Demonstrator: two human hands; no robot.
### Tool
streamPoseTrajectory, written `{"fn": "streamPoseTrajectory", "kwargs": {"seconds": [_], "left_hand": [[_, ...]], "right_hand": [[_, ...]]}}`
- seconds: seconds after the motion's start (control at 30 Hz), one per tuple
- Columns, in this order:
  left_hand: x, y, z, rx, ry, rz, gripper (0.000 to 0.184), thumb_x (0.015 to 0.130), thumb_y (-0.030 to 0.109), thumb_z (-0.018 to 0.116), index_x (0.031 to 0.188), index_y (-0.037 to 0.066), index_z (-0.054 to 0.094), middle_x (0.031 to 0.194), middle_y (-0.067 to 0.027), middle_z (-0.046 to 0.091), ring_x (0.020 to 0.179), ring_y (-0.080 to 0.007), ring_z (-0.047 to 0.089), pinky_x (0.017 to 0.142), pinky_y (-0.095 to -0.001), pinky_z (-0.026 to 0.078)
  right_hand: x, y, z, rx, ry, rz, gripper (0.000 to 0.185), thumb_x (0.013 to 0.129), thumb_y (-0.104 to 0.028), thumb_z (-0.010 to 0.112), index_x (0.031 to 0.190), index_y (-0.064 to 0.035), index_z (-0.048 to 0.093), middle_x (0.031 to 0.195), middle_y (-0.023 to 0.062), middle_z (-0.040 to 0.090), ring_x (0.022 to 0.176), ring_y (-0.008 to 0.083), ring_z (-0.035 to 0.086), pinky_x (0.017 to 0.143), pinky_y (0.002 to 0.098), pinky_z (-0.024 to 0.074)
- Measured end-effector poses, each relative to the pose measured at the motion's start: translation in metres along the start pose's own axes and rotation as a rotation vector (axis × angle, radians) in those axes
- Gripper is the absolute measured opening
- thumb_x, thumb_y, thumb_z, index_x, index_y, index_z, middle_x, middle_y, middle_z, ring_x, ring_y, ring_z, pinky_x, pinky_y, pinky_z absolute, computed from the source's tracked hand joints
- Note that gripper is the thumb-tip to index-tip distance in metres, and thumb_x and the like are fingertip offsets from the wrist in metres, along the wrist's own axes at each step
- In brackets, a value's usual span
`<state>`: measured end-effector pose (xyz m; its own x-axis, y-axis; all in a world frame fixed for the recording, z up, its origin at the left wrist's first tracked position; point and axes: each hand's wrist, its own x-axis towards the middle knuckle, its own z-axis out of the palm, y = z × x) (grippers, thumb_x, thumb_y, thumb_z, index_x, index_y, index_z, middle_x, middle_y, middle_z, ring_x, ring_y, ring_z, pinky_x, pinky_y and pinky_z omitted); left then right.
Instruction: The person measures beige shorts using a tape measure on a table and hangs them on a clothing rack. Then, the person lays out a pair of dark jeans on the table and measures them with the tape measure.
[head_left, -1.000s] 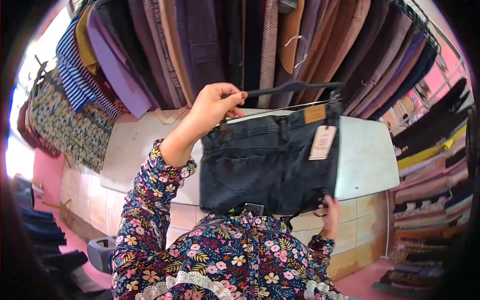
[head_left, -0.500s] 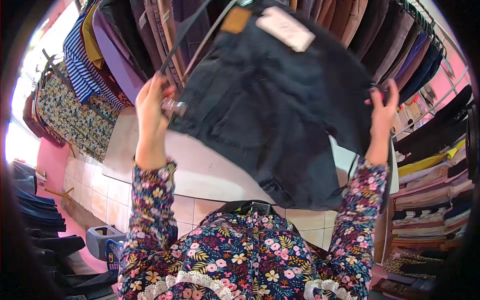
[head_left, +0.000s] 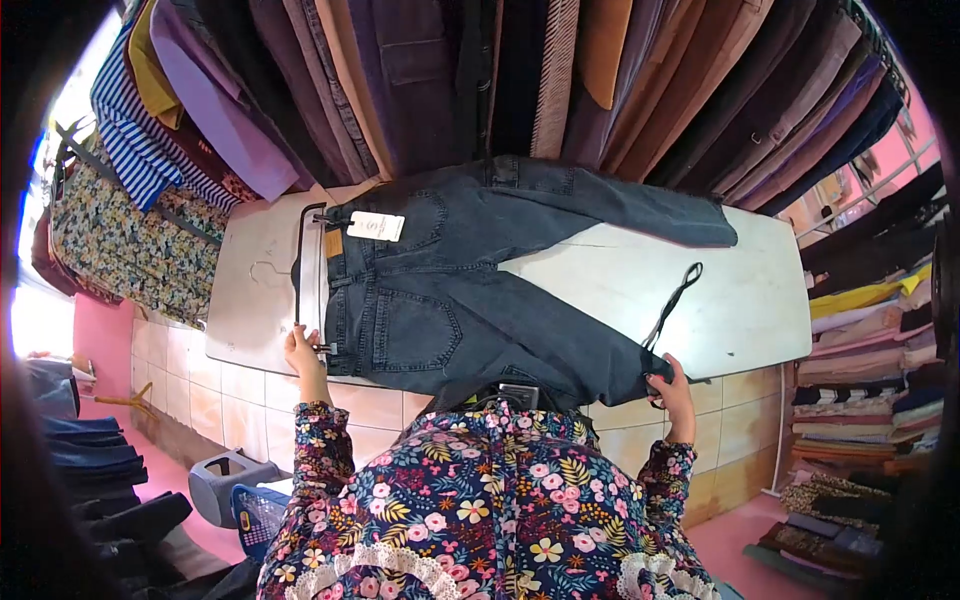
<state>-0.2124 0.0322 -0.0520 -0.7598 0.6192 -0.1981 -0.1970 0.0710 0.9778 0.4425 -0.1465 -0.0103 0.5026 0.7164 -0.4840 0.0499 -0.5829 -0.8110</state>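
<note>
Dark grey jeans lie back side up across a white tabletop, waistband to the left and legs spread to the right. A white paper tag and a tan patch show at the waist. A black clip hanger stands along the waistband, its metal hook to the left. My left hand is closed on the hanger's near end, by a clip at the waistband. My right hand grips the near leg's hem. A black looped strap rises from beside those fingers onto the table.
Trousers hang in a dense row behind the table. Folded clothes are stacked at the right. Dark folded garments line the left, near a grey plastic stool and a blue basket. A floral garment hangs at left.
The jeans, held up and blurred in the air before, now lie spread on the table. Both hands have come down and nearer my body; the right one is now at a hem.
</note>
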Motion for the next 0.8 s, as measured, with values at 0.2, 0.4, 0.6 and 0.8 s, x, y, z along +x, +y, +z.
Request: {"fn": "streamPoseTrajectory", "kwargs": {"seconds": [0.2,0.4,0.6,0.8], "left_hand": [[0.017,-0.002,0.017,0.071,-0.101,0.042,0.026,0.093,0.024,0.058,0.101,-0.001,0.057,0.09,-0.0082,0.064,0.069,-0.0151,0.064,0.053,-0.0234,0.049],[0.013,-0.006,0.04,0.034,-0.03,0.005,0.023,0.093,0.021,0.058,0.097,-0.001,0.06,0.087,-0.0076,0.062,0.067,-0.0161,0.063,0.055,-0.025,0.049],[0.011,0.0,0.033,-0.038,0.063,-0.048,0.025,0.091,0.022,0.061,0.1,-0.001,0.061,0.093,-0.007,0.062,0.067,-0.0161,0.06,0.056,-0.0255,0.049],[0.034,-0.015,-0.021,0.071,0.128,-0.019,0.027,0.092,0.026,0.06,0.101,0.001,0.063,0.093,-0.0051,0.064,0.069,-0.0143,0.057,0.057,-0.0252,0.048]], "right_hand": [[0.015,0.01,-0.005,-0.122,-0.014,0.079,0.035,0.078,-0.015,0.071,0.107,0.0,0.058,0.078,0.0064,0.064,0.052,0.014,0.06,0.041,0.0226,0.0378],[0.086,-0.047,-0.02,0.092,0.331,-0.376,0.021,0.082,-0.013,0.068,0.093,0.0034,0.06,0.08,0.0071,0.063,0.061,0.0134,0.059,0.054,0.0265,0.0504],[0.147,-0.12,0.012,-0.229,0.547,-0.514,0.044,0.074,-0.023,0.077,0.106,0.0027,0.06,0.094,0.0211,0.066,0.078,0.0255,0.067,0.073,0.0359,0.0524],[0.106,-0.059,-0.087,0.159,0.737,-0.518,0.035,0.082,-0.02,0.07,0.107,0.0025,0.061,0.089,0.0076,0.065,0.078,0.0141,0.059,0.071,0.0281,0.0487]]}}
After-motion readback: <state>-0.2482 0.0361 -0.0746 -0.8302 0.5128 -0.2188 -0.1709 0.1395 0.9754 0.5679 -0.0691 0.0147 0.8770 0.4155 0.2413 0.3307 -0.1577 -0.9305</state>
